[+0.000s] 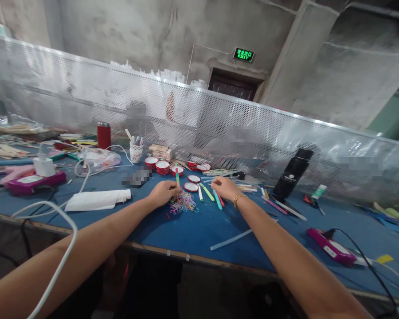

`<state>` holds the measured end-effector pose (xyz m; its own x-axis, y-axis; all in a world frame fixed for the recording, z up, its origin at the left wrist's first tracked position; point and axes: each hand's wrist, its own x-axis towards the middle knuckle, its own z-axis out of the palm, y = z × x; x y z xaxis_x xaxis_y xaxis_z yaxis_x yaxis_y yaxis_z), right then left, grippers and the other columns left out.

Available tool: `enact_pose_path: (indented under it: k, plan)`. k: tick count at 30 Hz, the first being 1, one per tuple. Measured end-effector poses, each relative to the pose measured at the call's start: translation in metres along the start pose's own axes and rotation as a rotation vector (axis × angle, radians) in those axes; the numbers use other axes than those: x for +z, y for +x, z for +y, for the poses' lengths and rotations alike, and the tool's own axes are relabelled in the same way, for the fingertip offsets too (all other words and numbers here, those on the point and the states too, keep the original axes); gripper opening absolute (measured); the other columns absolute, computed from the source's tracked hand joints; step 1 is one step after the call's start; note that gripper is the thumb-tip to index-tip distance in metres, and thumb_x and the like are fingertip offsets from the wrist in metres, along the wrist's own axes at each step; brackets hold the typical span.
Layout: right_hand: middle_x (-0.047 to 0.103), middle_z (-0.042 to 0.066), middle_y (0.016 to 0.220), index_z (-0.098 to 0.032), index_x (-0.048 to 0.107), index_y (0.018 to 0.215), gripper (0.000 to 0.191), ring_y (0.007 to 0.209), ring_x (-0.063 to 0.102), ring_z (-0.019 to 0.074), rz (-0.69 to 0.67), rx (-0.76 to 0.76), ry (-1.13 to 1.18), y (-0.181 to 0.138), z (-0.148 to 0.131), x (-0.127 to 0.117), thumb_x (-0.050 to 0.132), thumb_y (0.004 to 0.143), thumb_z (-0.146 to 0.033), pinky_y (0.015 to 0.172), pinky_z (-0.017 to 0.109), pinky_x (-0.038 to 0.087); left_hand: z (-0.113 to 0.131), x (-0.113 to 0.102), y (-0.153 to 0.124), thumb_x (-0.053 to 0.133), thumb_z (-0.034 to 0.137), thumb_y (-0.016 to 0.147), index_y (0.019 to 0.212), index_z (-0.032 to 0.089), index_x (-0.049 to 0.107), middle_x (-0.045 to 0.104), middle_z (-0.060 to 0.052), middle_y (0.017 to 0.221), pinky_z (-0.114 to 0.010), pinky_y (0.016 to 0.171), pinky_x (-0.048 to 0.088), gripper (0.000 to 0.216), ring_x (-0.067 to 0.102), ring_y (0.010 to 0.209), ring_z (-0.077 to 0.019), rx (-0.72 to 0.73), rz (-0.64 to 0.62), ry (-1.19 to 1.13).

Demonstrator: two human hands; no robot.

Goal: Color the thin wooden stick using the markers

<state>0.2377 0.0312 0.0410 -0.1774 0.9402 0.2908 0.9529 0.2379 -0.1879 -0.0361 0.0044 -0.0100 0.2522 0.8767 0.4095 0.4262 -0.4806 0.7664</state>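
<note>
My left hand (166, 193) is closed around a slim green pen-like stick (177, 176), which stands upright with a reddish top. Just below it lies a heap of small coloured loops (183, 204), too fine to tell whether clips or bands. My right hand (224, 188) has its fingers pinched together above the table; what they hold, if anything, I cannot make out. Beneath and beside it lie a light green marker (208, 193), a turquoise marker (217, 200) and a white-and-green one (200, 193). Between the hands are two round red-rimmed white lids (191, 187).
Stacked red-rimmed discs (162, 167), a paper cup of pens (136, 151) and a red flask (103, 135) stand behind. A black bottle (292, 173) leans at the right. Purple power strips (332, 248) with cables lie on the blue table (186, 235). A perforated metal screen (199, 117) runs behind.
</note>
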Motion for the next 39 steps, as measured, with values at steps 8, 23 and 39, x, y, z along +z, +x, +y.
enact_pose_path:
  k: [8,23,39]
  plan:
    - [0.067,0.002,0.12,-0.026,0.066,0.116,0.033,0.106,0.062,0.0156,-0.087,-0.041,-0.096,0.04,-0.003,0.008,0.043,0.092,-0.024,0.085,0.023,0.043,0.003,-0.004,-0.001,0.057,0.048,0.079,0.072,0.016,0.071,0.067,0.0,0.067,-0.024,0.061,0.04,0.035,0.056,0.064,-0.0155,0.004,0.041,0.074]
    - [0.058,0.008,0.124,-0.018,0.056,0.122,0.033,0.106,0.06,0.0205,-0.194,-0.101,-0.281,0.085,-0.012,0.046,0.057,0.094,-0.036,0.09,0.042,0.052,0.005,-0.005,-0.001,0.054,0.047,0.08,0.07,0.016,0.069,0.065,0.0,0.068,-0.023,0.064,0.041,0.036,0.055,0.066,-0.0154,0.006,0.042,0.117]
    - [0.058,0.009,0.123,-0.017,0.056,0.122,0.035,0.104,0.061,0.0201,-0.236,-0.139,-0.332,0.067,-0.013,0.031,0.057,0.094,-0.037,0.088,0.041,0.054,0.005,-0.006,0.001,0.057,0.044,0.078,0.071,0.016,0.07,0.067,0.0,0.067,-0.024,0.06,0.039,0.031,0.056,0.065,-0.0158,0.003,0.055,0.108]
